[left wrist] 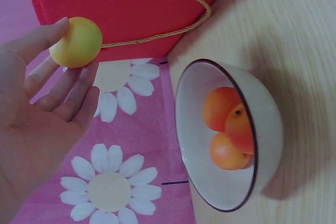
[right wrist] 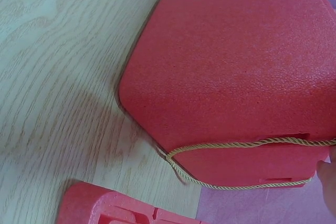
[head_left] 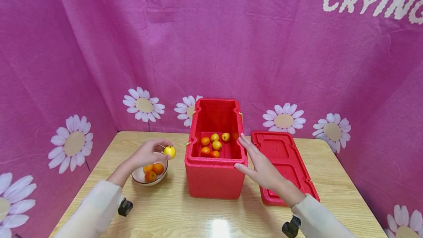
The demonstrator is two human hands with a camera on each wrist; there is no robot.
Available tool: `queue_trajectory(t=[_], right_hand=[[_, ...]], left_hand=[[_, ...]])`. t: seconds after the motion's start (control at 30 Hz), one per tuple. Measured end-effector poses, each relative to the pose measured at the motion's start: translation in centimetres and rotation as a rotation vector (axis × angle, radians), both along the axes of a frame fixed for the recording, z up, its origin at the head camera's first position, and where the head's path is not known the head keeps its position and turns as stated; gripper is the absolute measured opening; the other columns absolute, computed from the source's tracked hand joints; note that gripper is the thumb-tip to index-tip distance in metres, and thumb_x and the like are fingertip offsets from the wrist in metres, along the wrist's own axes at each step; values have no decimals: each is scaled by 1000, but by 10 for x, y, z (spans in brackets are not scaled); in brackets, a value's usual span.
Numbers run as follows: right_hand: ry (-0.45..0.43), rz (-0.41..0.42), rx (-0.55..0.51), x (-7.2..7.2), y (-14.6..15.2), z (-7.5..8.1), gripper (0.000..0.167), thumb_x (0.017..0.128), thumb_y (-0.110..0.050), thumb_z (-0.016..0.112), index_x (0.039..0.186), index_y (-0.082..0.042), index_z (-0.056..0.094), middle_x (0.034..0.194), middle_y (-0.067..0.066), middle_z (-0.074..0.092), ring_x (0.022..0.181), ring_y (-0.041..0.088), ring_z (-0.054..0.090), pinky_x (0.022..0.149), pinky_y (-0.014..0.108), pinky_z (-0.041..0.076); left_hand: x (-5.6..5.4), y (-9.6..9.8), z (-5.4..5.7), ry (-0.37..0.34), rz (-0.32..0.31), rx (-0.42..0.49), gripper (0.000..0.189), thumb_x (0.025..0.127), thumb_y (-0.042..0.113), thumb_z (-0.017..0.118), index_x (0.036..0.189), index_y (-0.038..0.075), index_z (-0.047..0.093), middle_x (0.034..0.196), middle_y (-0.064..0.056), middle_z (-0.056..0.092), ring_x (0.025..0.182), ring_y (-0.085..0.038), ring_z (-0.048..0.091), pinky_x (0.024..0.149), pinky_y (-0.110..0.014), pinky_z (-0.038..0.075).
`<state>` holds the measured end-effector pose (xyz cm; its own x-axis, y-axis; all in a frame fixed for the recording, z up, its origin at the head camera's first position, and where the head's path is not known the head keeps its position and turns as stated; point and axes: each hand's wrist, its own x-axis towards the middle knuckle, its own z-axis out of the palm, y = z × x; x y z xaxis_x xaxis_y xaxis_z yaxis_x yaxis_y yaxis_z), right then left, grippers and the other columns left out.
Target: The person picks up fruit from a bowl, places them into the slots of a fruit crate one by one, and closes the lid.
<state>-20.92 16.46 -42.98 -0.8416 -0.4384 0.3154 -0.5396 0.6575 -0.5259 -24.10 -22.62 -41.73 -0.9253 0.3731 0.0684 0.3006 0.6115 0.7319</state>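
Note:
My left hand (head_left: 150, 154) pinches a small yellow fruit (head_left: 170, 152) between thumb and fingertips, above the right side of a white bowl (head_left: 152, 183) with a dark rim. In the left wrist view the fruit (left wrist: 76, 42) shows a greenish tint on one side. Three orange fruits (left wrist: 231, 151) lie in the bowl. My right hand (head_left: 261, 164) rests with extended fingers against the right rim of an open red foam box (head_left: 214, 179). Several yellow and orange fruits (head_left: 216, 145) lie on the box's floor. Only a bit of the right hand (right wrist: 326, 182) shows in the right wrist view.
A red lid (head_left: 287, 157) lies on the wooden table (head_left: 158, 212) right of the box, partly under the right forearm. Yellow rope handles (right wrist: 226, 144) hang on the box's sides. A purple curtain (head_left: 218, 47) with daisies stands behind the table and along both sides.

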Motion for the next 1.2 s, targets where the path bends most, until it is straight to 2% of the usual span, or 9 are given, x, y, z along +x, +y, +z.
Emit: queue_trajectory(t=[0.23, 0.37, 0.6, 0.87, 1.0, 1.2], right_hand=[[-6, -3, -2, 0, 0, -1, 82, 87, -47, 65, 153, -25, 22, 163, -1, 17, 147, 26, 28, 109, 55, 39], [-3, -5, -2, 0, 0, -1, 82, 87, -47, 65, 153, -25, 22, 163, -1, 17, 147, 26, 28, 109, 55, 39], [-1, -2, -8, -1, 0, -1, 81, 87, -45, 65, 153, -18, 25, 163, -1, 17, 147, 27, 28, 110, 55, 38], [-7, 1, -8, 0, 1, -1, 81, 87, -45, 65, 153, -22, 24, 163, -1, 17, 146, 27, 29, 109, 55, 39], [-11, -1, -8, 0, 0, -1, 81, 87, -45, 65, 153, -22, 24, 163, -1, 17, 146, 27, 29, 109, 55, 39], [-7, 2, -15, -1, 0, -2, 81, 87, -45, 65, 153, -25, 23, 163, 0, 18, 146, 27, 29, 109, 55, 39]], left_hand=[[-1, 4, 13, -7, -13, 69, 42, 85, 14, 71, 121, -2, 59, 110, -20, 67, 96, -26, 67, 84, -27, 53], [-3, 7, 19, 22, -26, 74, 42, 85, 14, 70, 122, -1, 60, 110, -19, 67, 96, -25, 66, 84, -24, 53], [-8, 12, 31, 46, -35, 90, 39, 84, 13, 71, 119, -2, 61, 109, -18, 68, 94, -21, 65, 82, -19, 52], [-13, 19, 51, 69, -33, 80, 37, 83, 13, 72, 117, 2, 63, 106, -16, 69, 91, -19, 67, 79, -19, 52], [-18, 24, 61, 78, -52, 76, 36, 82, 11, 73, 115, 1, 63, 105, -16, 69, 92, -21, 66, 81, -21, 54], [-25, 35, 75, 80, -106, 68, 38, 82, 8, 73, 117, -2, 61, 110, -19, 68, 94, -22, 66, 89, -34, 56]])
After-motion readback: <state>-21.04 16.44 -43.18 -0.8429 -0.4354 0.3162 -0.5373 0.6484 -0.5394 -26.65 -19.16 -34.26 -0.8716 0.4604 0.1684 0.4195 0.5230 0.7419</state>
